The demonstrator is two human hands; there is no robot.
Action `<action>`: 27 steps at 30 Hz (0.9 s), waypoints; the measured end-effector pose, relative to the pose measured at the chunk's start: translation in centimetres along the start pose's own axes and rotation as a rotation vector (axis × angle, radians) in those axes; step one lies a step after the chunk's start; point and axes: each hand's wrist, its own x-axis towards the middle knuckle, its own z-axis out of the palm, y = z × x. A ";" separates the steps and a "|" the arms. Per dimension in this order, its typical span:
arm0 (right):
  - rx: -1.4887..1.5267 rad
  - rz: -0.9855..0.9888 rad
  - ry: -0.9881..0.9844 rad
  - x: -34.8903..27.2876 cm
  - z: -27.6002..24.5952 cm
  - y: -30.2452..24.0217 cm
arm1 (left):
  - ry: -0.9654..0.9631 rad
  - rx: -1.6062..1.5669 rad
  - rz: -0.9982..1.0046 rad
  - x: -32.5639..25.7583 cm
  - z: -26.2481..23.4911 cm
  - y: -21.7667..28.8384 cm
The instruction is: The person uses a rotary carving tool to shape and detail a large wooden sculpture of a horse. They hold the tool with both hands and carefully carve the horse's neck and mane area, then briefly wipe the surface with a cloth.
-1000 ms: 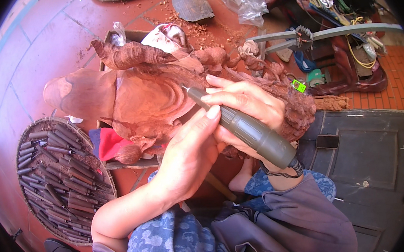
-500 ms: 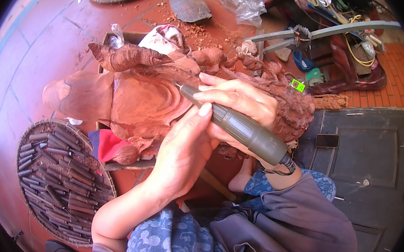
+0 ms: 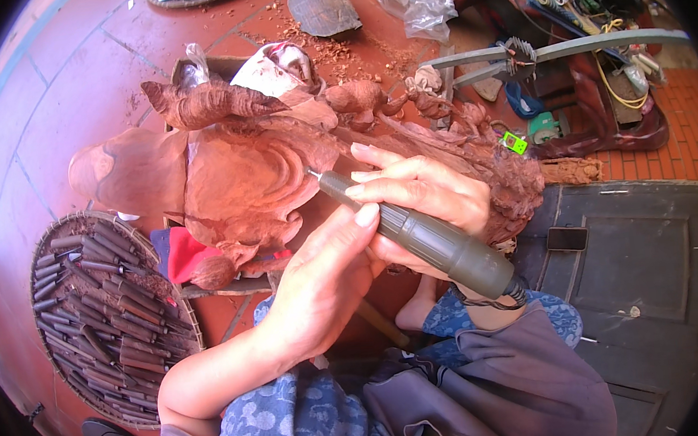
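A dark green rotary carving tool (image 3: pixel 439 247) slants across the middle, its thin bit pointing up and left at the carved folds of a reddish wooden figure (image 3: pixel 238 178). My right hand (image 3: pixel 434 190) is closed round the tool, fingers laid along its upper side near the front. From the lower left, my left hand (image 3: pixel 321 283) presses its thumb against the tool's near side; its other fingers are mostly hidden. The bit's tip is at the edge of the ring-like folds; whether it touches the wood I cannot tell. A cable leaves the tool's back end beside my right wrist.
To the left, a woven basket (image 3: pixel 194 319) holds many dark-handled chisels. A red and navy cloth (image 3: pixel 182 253) and a white cloth (image 3: pixel 278 68) lie by the figure. At right, a phone (image 3: pixel 567 239) rests on a dark panel (image 3: pixel 632 276). Grey metal bars (image 3: pixel 599 42) cross behind.
Both hands and the tool have shifted slightly right and down. The bit has moved a little lower along the carved folds, while the figure appears slightly further left.
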 end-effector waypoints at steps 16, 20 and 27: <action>-0.081 -0.007 0.023 0.5 0.5 -0.1 | -0.037 -0.001 0.008 0.4 -0.8 0.3; -0.068 -0.023 0.012 0.3 0.1 -0.3 | -0.079 -0.001 -0.013 0.2 -0.7 0.2; -0.125 -0.016 0.059 0.9 1.2 0.0 | -0.060 0.004 0.062 0.6 -1.3 0.6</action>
